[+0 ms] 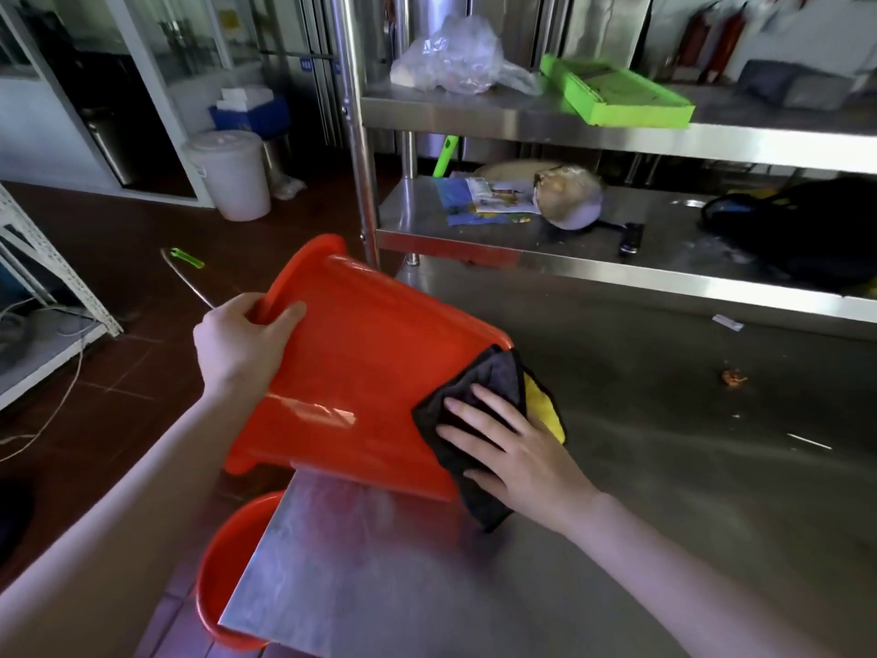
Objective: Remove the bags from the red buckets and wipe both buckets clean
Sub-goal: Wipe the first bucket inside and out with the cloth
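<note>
A red bucket lies tipped on its side on the corner of the steel table, its mouth facing left. My left hand grips its rim. My right hand presses a black and yellow cloth flat against the bucket's base end. A second red bucket stands on the floor below the table's corner, half hidden by the tabletop. A crumpled clear plastic bag lies on the upper shelf.
Steel shelves stand behind the table, holding a green tray, papers, a round bowl and a black bag. A white lidded pail stands on the brown floor at left. A white rack is at far left.
</note>
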`<action>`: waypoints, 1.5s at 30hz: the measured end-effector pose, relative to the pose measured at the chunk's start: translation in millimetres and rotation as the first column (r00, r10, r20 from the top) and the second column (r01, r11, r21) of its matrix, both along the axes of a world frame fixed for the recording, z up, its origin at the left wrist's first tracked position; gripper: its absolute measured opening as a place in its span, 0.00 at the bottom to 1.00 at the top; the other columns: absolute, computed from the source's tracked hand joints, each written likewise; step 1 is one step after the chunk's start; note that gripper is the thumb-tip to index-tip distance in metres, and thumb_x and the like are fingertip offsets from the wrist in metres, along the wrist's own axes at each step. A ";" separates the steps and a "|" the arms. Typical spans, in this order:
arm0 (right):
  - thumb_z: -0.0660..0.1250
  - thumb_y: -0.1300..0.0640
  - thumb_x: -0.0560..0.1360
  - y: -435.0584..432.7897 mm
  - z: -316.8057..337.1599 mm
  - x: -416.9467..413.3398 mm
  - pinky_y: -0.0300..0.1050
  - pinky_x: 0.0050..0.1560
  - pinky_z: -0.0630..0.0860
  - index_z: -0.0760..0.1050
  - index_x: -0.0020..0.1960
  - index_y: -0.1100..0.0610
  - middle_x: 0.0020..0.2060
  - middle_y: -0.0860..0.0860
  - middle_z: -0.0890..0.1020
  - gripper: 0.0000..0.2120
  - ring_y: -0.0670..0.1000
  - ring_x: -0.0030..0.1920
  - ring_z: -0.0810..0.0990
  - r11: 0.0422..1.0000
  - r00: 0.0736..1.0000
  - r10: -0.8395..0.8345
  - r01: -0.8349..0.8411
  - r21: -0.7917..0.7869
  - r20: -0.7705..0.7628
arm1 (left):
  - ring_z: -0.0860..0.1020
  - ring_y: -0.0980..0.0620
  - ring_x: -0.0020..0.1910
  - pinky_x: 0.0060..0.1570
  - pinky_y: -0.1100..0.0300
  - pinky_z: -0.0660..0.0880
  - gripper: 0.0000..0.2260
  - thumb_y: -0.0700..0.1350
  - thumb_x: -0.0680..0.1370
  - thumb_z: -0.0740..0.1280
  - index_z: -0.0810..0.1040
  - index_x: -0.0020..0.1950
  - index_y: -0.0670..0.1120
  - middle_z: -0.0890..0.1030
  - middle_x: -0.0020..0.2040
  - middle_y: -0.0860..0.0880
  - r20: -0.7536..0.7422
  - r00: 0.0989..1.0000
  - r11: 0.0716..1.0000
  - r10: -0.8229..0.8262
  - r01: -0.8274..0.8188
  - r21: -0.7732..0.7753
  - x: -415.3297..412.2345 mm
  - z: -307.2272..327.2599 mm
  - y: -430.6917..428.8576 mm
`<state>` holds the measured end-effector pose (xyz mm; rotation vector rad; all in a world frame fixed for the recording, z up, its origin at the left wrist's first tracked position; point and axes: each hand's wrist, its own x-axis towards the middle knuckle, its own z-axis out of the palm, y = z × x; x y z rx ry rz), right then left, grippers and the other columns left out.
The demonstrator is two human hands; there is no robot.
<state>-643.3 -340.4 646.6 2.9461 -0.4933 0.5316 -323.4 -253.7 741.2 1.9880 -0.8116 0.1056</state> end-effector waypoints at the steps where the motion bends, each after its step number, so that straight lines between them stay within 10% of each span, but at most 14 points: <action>1: 0.70 0.50 0.73 -3.8 -2.4 -5.8 0.54 0.66 0.70 0.65 0.73 0.46 0.76 0.46 0.62 0.30 0.55 0.76 0.60 0.999 0.999 -0.010 0.012 0.038 -0.046 | 0.76 0.61 0.34 0.33 0.68 0.68 0.15 0.61 0.70 0.71 0.83 0.49 0.52 0.78 0.34 0.60 0.037 0.999 1.000 0.014 -0.013 -0.011 0.4 5.3 -1.7; 6: 0.67 0.49 0.76 -23.1 -10.7 -19.8 0.52 0.68 0.69 0.63 0.75 0.44 0.76 0.43 0.60 0.29 0.50 0.73 0.64 0.930 0.965 -0.168 0.223 0.292 -0.199 | 0.80 0.53 0.39 0.42 0.58 0.75 0.21 0.66 0.69 0.68 0.81 0.54 0.55 0.81 0.37 0.58 0.278 0.960 0.999 0.035 -0.033 -0.012 0.4 22.6 -0.7; 14: 0.63 0.45 0.78 -33.4 89.7 67.8 0.29 0.51 0.70 0.71 0.67 0.42 0.57 0.36 0.74 0.17 0.31 0.52 0.74 0.710 0.866 -0.364 0.020 0.704 0.343 | 0.83 0.52 0.46 0.42 0.58 0.78 0.16 0.60 0.71 0.71 0.82 0.51 0.52 0.85 0.48 0.54 0.601 0.774 0.979 -0.199 0.183 0.089 -20.0 9.3 16.2; 17: 0.61 0.39 0.77 -36.3 126.5 98.4 0.41 0.54 0.77 0.69 0.68 0.44 0.58 0.42 0.77 0.22 0.41 0.56 0.77 0.627 0.794 -0.454 -0.038 0.778 0.404 | 0.82 0.56 0.43 0.37 0.65 0.74 0.14 0.60 0.72 0.71 0.80 0.51 0.53 0.83 0.47 0.57 0.626 0.716 0.949 -0.311 0.272 0.160 -24.7 13.0 18.8; 22: 0.63 0.39 0.77 -36.7 140.8 115.6 0.57 0.60 0.77 0.62 0.74 0.50 0.64 0.52 0.73 0.30 0.53 0.62 0.76 0.465 0.691 -0.648 0.027 0.885 0.320 | 0.80 0.57 0.45 0.37 0.66 0.74 0.19 0.54 0.73 0.72 0.75 0.63 0.54 0.79 0.55 0.58 0.559 0.701 0.896 -0.443 0.368 0.248 -28.5 21.6 22.3; 28: 0.71 0.50 0.75 -36.6 144.4 116.3 0.55 0.41 0.84 0.66 0.73 0.54 0.62 0.53 0.74 0.29 0.53 0.51 0.80 0.099 0.583 -0.794 -0.155 0.983 0.172 | 0.74 0.55 0.59 0.51 0.61 0.76 0.40 0.58 0.72 0.72 0.57 0.79 0.53 0.67 0.69 0.53 0.522 0.642 0.817 -0.562 0.528 0.230 -35.5 29.6 38.3; 32: 0.72 0.60 0.73 -36.5 143.9 114.8 0.50 0.35 0.83 0.77 0.48 0.54 0.50 0.56 0.80 0.06 0.53 0.43 0.83 0.034 0.546 -0.824 -0.213 0.976 0.148 | 0.62 0.54 0.73 0.65 0.54 0.64 0.34 0.60 0.76 0.65 0.56 0.79 0.57 0.61 0.75 0.52 0.427 0.775 0.867 -0.466 0.496 0.046 -28.3 30.2 48.3; 37: 0.72 0.59 0.71 -31.4 139.7 109.8 0.51 0.35 0.83 0.78 0.53 0.61 0.48 0.60 0.83 0.12 0.55 0.42 0.85 0.008 0.562 -0.823 -0.132 0.991 0.082 | 0.57 0.44 0.75 0.69 0.50 0.59 0.34 0.47 0.78 0.66 0.52 0.80 0.52 0.57 0.77 0.45 0.272 0.939 0.975 -0.212 0.222 -0.004 -3.4 16.3 62.6; 45: 0.73 0.50 0.69 0.4 133.8 138.2 0.59 0.38 0.82 0.70 0.60 0.49 0.53 0.54 0.80 0.22 0.56 0.49 0.81 -0.091 0.641 -0.765 -0.020 0.996 -0.058 | 0.52 0.43 0.77 0.73 0.45 0.54 0.33 0.56 0.79 0.61 0.51 0.80 0.50 0.55 0.79 0.43 -0.122 0.986 0.983 -0.115 0.131 0.128 36.8 -5.0 91.6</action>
